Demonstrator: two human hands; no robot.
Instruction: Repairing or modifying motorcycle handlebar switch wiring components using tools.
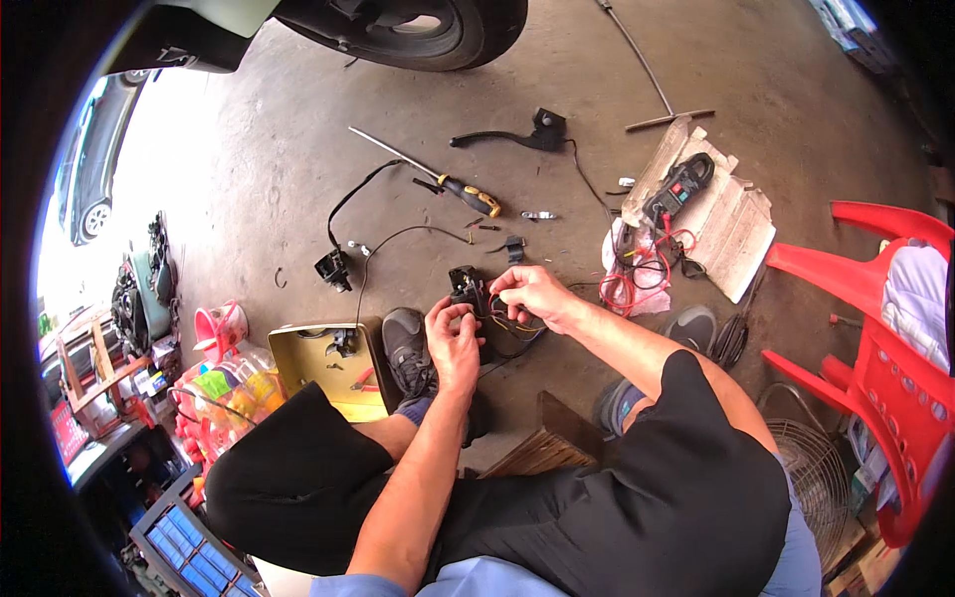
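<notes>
Between my shoes, a small black switch housing with thin coloured wires trailing from it is held just above the floor. My left hand is closed on the near side of the housing, fingers bent against it. My right hand pinches the wires beside it, thumb and forefinger together. Beyond them lie a small black clip, a screwdriver with a yellow and black handle, and a black lever with a cable. Another black switch housing with a cable lies to the left.
A clamp meter with red and black leads rests on a worn board at right. Nearby are a red plastic chair and a T-handled tool. At left stands an open yellowish box; a vehicle wheel is at the top.
</notes>
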